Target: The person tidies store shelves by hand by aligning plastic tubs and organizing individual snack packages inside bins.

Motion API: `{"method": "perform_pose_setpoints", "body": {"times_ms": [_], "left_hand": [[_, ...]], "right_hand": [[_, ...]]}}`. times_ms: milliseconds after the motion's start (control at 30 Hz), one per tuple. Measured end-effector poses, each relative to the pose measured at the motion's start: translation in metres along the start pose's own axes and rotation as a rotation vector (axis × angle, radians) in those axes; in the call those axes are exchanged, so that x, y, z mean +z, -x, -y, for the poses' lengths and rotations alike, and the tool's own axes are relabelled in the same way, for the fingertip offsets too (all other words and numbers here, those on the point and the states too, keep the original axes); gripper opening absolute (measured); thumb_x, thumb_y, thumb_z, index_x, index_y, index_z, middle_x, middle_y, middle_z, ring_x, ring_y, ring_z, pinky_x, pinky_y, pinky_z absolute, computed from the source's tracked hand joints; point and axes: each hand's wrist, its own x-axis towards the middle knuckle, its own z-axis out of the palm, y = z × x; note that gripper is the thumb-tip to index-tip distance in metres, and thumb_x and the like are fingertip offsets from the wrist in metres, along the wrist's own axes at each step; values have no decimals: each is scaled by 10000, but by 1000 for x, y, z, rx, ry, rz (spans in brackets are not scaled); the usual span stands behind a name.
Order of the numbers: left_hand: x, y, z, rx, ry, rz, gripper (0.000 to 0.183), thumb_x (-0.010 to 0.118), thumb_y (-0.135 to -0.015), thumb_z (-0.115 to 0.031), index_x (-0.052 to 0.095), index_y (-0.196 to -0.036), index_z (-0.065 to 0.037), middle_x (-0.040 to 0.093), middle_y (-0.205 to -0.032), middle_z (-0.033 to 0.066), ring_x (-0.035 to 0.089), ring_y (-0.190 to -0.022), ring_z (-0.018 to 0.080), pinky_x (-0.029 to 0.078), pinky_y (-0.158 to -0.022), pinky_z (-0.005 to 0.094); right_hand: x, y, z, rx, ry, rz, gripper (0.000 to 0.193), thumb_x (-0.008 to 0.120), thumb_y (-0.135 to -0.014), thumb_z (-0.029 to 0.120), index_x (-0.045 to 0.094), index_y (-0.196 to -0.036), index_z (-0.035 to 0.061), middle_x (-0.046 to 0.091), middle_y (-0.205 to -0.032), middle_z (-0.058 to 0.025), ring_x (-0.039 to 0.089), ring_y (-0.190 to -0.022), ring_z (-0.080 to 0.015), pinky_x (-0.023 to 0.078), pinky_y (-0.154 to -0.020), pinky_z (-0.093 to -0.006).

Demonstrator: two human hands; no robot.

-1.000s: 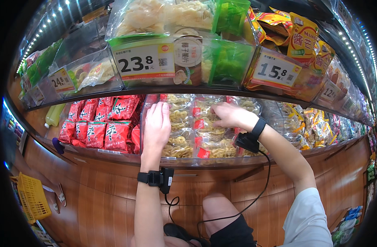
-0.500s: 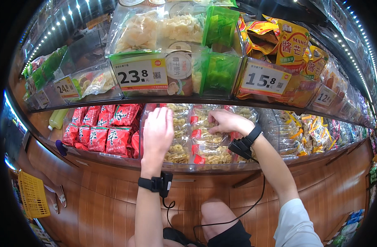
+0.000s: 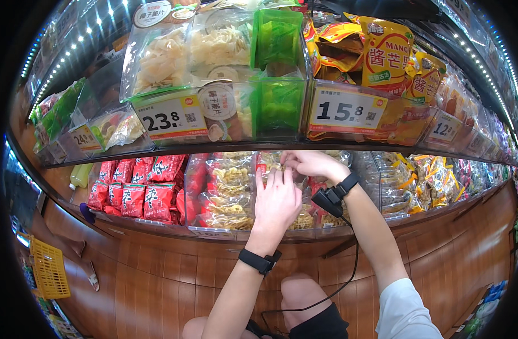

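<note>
Over on the left of the lower shelf point(image 3: 157, 226) sit the red snack packets point(image 3: 139, 195), untouched. Next along is the clear bin of see-through bags of pale, curly snacks point(image 3: 228, 189), and that is where the person is busy. The left hand point(image 3: 277, 204) has slid rightward from a second ago, when it lay flat on the bags near the red packets; now it rests palm-down, fingers spread open, over the bags further along, almost meeting the other hand. The right hand point(image 3: 310, 164) has drawn in and up to the back of the bin just under the upper shelf's edge, its fingertips pinched together on the top of a bag point(image 3: 270, 161); how firmly, I cannot tell. So both hands have closed in on the same spot, which looks to me like steadying the stack while one bag is picked out. Further right lie orange-striped packs point(image 3: 423, 181), and above them yellow pouches point(image 3: 386, 53) behind a price card point(image 3: 345, 110).
</note>
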Motion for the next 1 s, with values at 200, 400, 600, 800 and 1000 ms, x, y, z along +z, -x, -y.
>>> {"method": "perform_pose_setpoints", "body": {"times_ms": [200,400,600,800,1000], "left_hand": [[-2,6,0,-12,-65,135,299,565,-962,-196,635,-1168,9,681,-1091,196,663,-1111,339,407,-1111,614],[-1,2,4,-55,-27,135,336,583,-944,-204,637,-1193,16,673,-1195,212,650,-1161,362,435,-1118,557],[11,3,11,-81,-50,148,407,580,-934,-228,619,-1240,38,658,-1295,221,624,-1230,382,420,-1149,554],[10,4,8,-92,-20,167,464,569,-935,-239,592,-1300,47,639,-1310,251,576,-1294,407,387,-1179,556],[13,8,11,-110,20,123,474,555,-943,-253,586,-1302,56,577,-1311,291,536,-1311,441,349,-1202,566]], "right_hand": [[18,-15,-25,-156,146,-128,393,688,-986,218,649,-1330,32,748,-1188,-185,726,-1107,-306,556,-959,-396],[27,-26,-20,-246,369,-129,400,669,-962,205,657,-1326,41,729,-1202,-207,691,-1113,-406,549,-950,-466],[45,-32,-25,-392,501,-339,348,654,-956,159,674,-1293,75,750,-1164,-169,706,-1092,-378,552,-894,-461],[30,-30,-20,-282,263,42,377,633,-945,100,676,-1320,115,758,-1156,-168,712,-1113,-345,547,-904,-434],[30,-25,-16,-187,17,-124,295,661,-931,143,702,-1210,56,738,-1157,-231,689,-1134,-409,533,-968,-479]]}}
